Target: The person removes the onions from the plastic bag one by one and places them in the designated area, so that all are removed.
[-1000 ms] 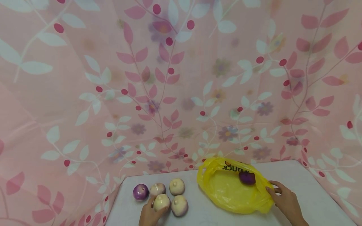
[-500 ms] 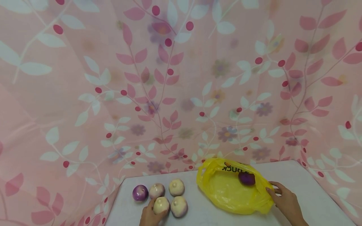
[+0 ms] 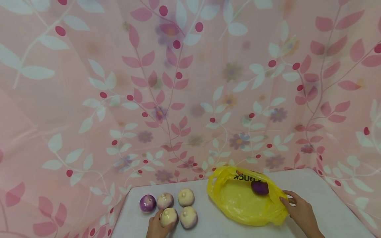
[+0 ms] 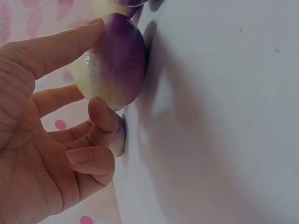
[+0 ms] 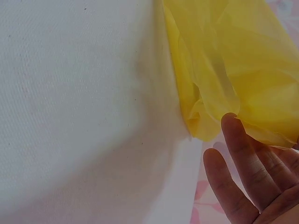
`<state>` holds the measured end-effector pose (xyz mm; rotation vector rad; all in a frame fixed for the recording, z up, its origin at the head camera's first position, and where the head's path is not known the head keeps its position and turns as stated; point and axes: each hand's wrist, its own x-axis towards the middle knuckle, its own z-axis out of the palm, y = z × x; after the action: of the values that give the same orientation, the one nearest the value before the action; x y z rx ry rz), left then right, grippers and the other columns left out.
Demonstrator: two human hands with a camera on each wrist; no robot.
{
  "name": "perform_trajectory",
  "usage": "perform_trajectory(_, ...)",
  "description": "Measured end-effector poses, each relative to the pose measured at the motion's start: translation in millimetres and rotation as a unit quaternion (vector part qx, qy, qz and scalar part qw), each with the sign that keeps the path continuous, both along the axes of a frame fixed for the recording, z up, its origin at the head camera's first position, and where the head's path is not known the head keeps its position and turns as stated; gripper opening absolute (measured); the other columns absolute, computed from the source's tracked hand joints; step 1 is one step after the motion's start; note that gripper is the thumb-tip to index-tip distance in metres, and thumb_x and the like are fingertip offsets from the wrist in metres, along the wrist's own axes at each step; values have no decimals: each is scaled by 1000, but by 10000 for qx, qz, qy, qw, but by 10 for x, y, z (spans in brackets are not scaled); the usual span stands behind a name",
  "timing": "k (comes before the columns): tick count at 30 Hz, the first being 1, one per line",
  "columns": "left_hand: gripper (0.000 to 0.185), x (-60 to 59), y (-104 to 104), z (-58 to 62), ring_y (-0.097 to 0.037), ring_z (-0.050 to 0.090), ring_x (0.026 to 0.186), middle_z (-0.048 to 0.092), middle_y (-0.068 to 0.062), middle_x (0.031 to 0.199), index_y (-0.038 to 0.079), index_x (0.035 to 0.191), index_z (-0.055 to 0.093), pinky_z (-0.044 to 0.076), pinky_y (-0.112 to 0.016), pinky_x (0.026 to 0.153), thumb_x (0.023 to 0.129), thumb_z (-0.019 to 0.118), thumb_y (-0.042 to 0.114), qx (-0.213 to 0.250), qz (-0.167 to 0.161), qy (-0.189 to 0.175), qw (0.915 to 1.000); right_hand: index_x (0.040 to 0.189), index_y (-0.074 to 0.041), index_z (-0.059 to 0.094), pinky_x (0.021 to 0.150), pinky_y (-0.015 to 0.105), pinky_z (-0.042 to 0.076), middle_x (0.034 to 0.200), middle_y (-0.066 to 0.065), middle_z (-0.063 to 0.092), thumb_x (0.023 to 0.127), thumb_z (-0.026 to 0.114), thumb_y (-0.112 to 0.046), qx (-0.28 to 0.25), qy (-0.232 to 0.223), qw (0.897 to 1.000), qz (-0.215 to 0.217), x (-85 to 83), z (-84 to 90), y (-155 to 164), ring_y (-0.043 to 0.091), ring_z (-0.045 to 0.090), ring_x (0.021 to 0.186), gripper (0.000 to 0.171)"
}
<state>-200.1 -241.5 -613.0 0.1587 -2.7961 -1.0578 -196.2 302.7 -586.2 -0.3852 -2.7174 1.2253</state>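
Note:
My left hand [image 3: 158,225] holds a cream-and-purple turnip [image 3: 169,217] at the front of the group, its thumb on one side and fingers on the other. In the left wrist view this turnip [image 4: 117,63] appears close to the table, while the lower fingers curl free of it. On the right, my right hand [image 3: 301,211] grips the rim of a yellow plastic bag [image 3: 238,210] lying with its mouth toward me. A dark purple round thing [image 3: 260,187] shows inside the bag. The right wrist view has fingertips [image 5: 231,122] against the bag's edge; the thumb is hidden there.
Beside the held turnip stand a turnip [image 3: 189,217] on its right, two more turnips behind, and a purple-topped one [image 3: 148,203] at the far left. All rest on a white-covered table [image 3: 321,195]. A pink floral curtain [image 3: 190,99] hangs behind.
The left fingers have settled slightly closer around the front turnip. The right hand and the bag have stayed in place.

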Motion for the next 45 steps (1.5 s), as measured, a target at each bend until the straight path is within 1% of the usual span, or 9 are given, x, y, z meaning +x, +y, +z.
perform_trajectory(6,75,31,16,79,-37,59,86,53,-24,101,0,129,54,50,-55,68,70,88,34,-59,77,-4,10000,130,7,52,53,33,55,103,32,66,94,64,-43,-24,-39,10000,-7,-2,-1,13,29,69,75,62)
perform_trajectory(13,85,52,46,185,-40,59,94,54,-22,110,0,137,50,49,-56,77,73,85,43,-155,209,-93,9996,131,7,52,52,33,55,104,32,66,94,63,-46,-66,-72,10000,-3,-11,11,18,27,69,72,65)
perform_trajectory(19,81,47,118,284,-43,59,101,55,-23,116,3,136,53,48,-57,83,73,85,42,-119,197,166,9996,131,7,51,52,32,55,104,33,66,95,63,-44,-62,-79,9999,0,-11,20,20,25,68,68,64)
perform_trajectory(23,75,27,233,339,-45,59,102,56,-24,117,4,132,56,49,-59,84,72,87,37,-45,136,520,9985,132,7,50,52,33,55,105,33,65,95,62,-46,-80,-126,9999,12,-20,19,30,23,68,67,65)
perform_trajectory(28,73,-18,417,344,-42,59,108,59,-20,119,3,128,60,48,-57,88,70,88,37,59,32,938,9956,132,6,50,53,32,55,106,32,66,94,63,-47,-90,-129,9999,40,-23,21,28,25,68,70,67)
perform_trajectory(32,73,-44,566,399,-39,60,108,60,-19,121,5,128,61,49,-56,86,70,88,39,128,-13,875,9961,132,6,50,53,32,55,105,32,66,94,62,-49,-58,-172,9998,87,-26,31,25,26,68,72,69)
perform_trajectory(37,71,-74,749,479,-29,63,88,61,-13,113,9,126,63,51,-47,70,67,88,41,273,-111,861,9958,132,6,50,52,33,55,105,32,66,94,62,-49,-30,-164,9998,111,-32,45,26,23,67,68,68)
perform_trajectory(41,71,-111,882,485,-30,63,92,61,-12,116,10,125,63,52,-45,74,68,88,44,330,-254,901,9951,132,6,50,52,32,54,104,32,66,94,62,-48,-11,-133,9998,117,-35,49,29,21,66,64,67)
perform_trajectory(45,70,-140,1000,497,-29,63,88,61,-12,118,10,124,63,53,-41,73,69,87,45,314,-373,924,9945,132,7,50,52,32,54,105,32,66,94,63,-48,-35,-144,9998,111,-33,48,23,22,67,66,68)
